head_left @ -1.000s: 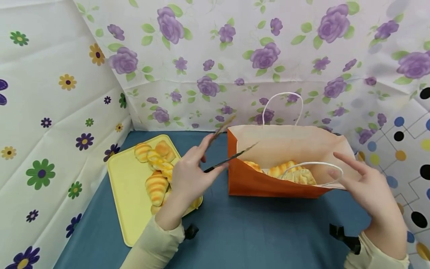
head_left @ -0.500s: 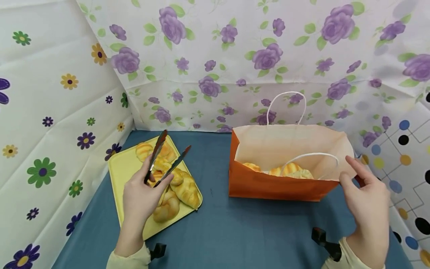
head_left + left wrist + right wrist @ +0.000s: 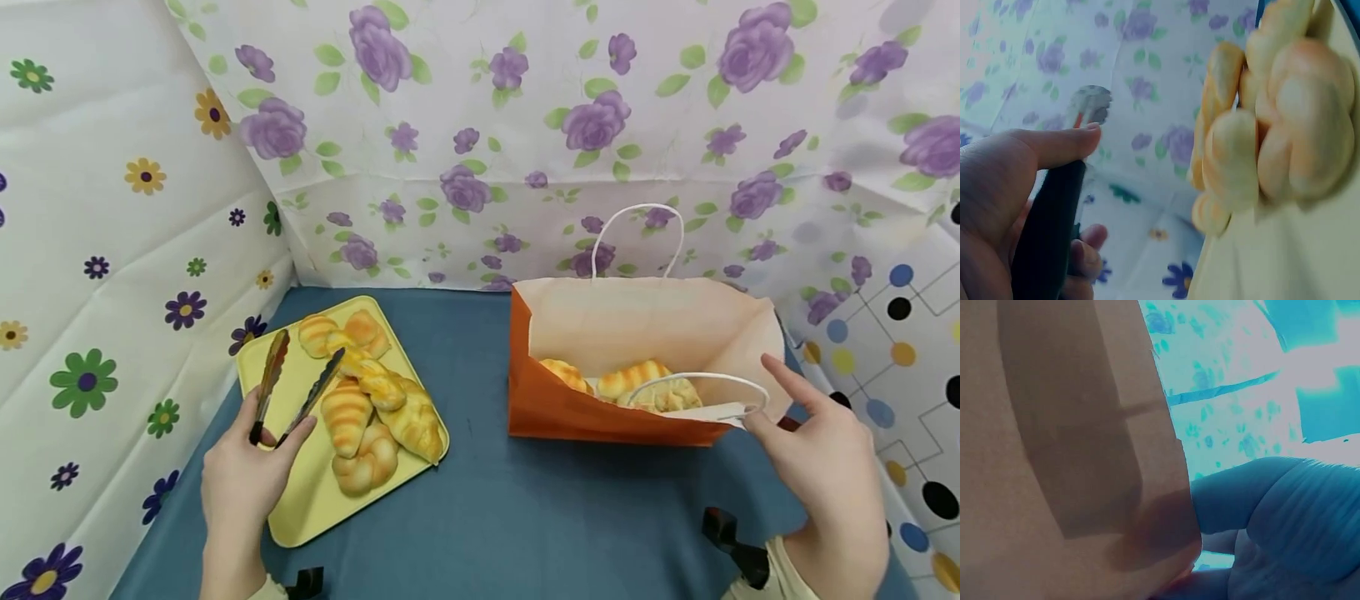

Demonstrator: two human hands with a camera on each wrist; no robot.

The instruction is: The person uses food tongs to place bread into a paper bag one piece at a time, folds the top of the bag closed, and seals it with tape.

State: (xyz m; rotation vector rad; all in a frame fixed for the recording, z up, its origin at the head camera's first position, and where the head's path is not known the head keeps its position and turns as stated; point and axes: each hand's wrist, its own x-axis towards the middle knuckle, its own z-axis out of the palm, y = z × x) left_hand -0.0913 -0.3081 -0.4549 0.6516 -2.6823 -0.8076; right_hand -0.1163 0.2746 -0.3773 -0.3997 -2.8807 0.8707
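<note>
In the head view, my left hand (image 3: 243, 475) holds a pair of tongs (image 3: 273, 375) by its dark handles. The tongs' arms stand apart with nothing between them, over the left part of a yellow tray (image 3: 303, 512). Several bread rolls lie to their right, among them a striped roll (image 3: 347, 417) and a knotted roll (image 3: 367, 462). My right hand (image 3: 828, 471) pinches the right edge of an orange paper bag (image 3: 600, 422), whose mouth faces up. Inside the bag, a striped bread (image 3: 633, 379) and others partly show. The right wrist view shows fingers (image 3: 1241, 487) against the paper's edge.
The bag has a white back handle (image 3: 637, 207) standing up and a front handle (image 3: 697, 375) drooping across its mouth. Blue cloth (image 3: 480, 500) covers the table between tray and bag. Flower-printed sheets (image 3: 465, 125) hang behind and at the sides.
My left hand has carried the tongs leftward from beside the bag, across the rolls, to the tray's left part. My right hand has come onto the bag's right edge.
</note>
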